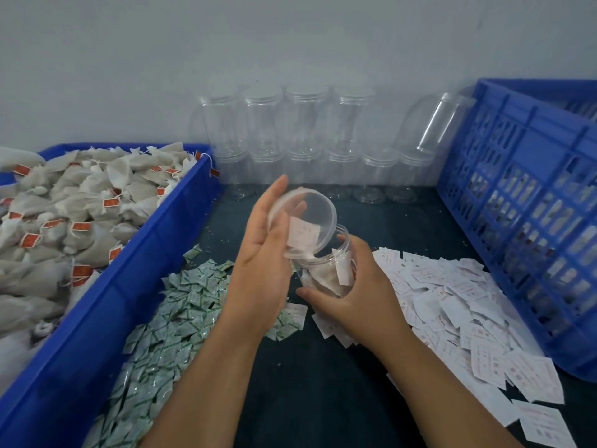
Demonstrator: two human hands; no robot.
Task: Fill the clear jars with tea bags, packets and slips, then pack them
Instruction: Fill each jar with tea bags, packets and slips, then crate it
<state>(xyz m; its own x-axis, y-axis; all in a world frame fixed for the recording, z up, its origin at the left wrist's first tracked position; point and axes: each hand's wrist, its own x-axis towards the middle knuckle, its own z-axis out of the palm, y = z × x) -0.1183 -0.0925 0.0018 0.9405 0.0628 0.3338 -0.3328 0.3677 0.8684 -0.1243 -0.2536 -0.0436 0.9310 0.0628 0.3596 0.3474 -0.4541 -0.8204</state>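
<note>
Both hands work at the centre of the dark table top (323, 399). Right hand (365, 286) is wrapped around the clear round plastic jar (326, 270), holding it tilted with the mouth toward the far left. Left hand (265, 253), fingers nearly straight, presses the clear round plastic lid (302, 221) against its palm, tilted just above the jar mouth and not yet seated.

Inside the jar: beige tea bags and one white paper slip (343, 270) standing near the rim. A second slip shows through the lid; whether it lies inside the lid or behind it cannot be told.

Risks, as judged:
- The standing slip may be trapped under the lid, causing a crooked closure.
- With the jar tilted and open, contents may slide out.
- The flat-handed hold gives little control; the lid may slip or start crooked.

Surroundings: green-printed sachets (168, 318) near left, loose white slips (468, 312) right, blue bin of tea bags (64, 221) far left, empty lidded jars (307, 140) along the far wall, blue slotted crate (533, 221) right.
</note>
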